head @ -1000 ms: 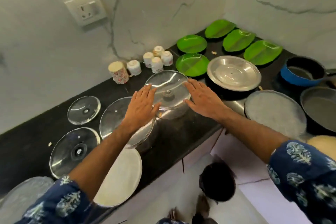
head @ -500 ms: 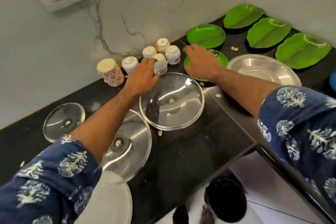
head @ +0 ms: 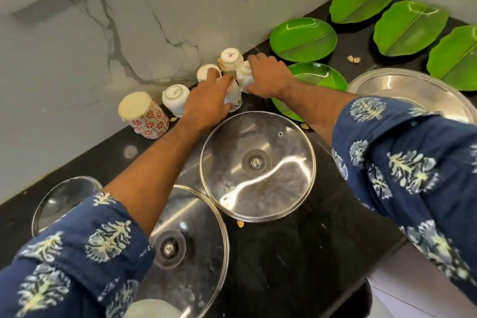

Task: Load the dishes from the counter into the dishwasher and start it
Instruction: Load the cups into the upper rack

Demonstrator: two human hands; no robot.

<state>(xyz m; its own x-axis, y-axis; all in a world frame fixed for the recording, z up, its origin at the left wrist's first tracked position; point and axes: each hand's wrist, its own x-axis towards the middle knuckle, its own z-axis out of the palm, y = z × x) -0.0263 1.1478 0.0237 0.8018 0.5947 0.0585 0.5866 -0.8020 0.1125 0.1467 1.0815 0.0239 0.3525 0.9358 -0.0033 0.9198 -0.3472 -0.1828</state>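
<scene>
Head view looks down on a black worktop [head: 296,266] set against a marbled wall. Both hands reach to a cluster of small white cups standing upside down at the upper middle of the frame. The left hand [head: 206,108] lies over the nearest cup [head: 235,100], its fingers curled down round it, so its grip is clamped on that cup. The right hand [head: 268,77] closes its grip round the side of another cup [head: 245,73] just beside it. Between and behind the hands stands a taller upturned cup [head: 229,60], and one more white cup [head: 206,71] shows past the left fingertips. Left of the left hand stand a white cup [head: 174,99] and a red-flowered mug [head: 144,116], both upside down.

Below the hands a glass lid [head: 258,168] lies flat at centre; a second lid [head: 191,248] lies at lower left under the left sleeve, and a third [head: 62,199] at the left edge. Round green plates [head: 303,39] and leaf-shaped green plates [head: 410,27] fill the upper right, with a steel plate [head: 413,90] at the right edge.
</scene>
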